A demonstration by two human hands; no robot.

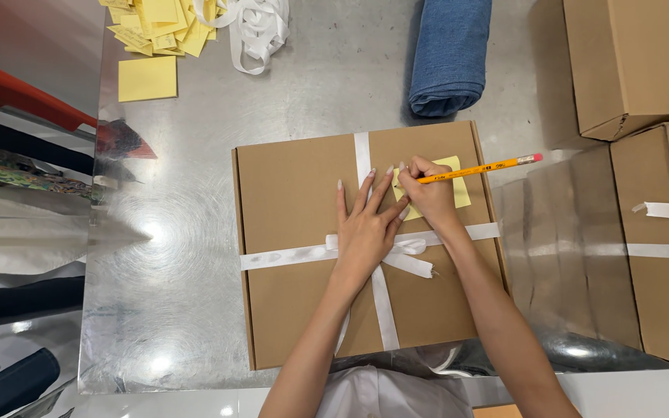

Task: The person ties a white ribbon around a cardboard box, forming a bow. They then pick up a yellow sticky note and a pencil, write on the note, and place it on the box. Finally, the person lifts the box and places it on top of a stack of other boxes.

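Observation:
A flat brown cardboard box lies on the shiny metal table, tied crosswise with white ribbon knotted in a bow. My left hand rests flat on the lid over the ribbon crossing, fingers spread. My right hand grips a yellow pencil with a pink eraser, its tip on a yellow sticky note stuck to the lid's upper right part. The note is partly hidden under my right hand.
Loose yellow sticky notes and a heap of white ribbon lie at the table's far left. A rolled blue denim cloth sits behind the box. More cardboard boxes stand at the right, one ribbon-tied.

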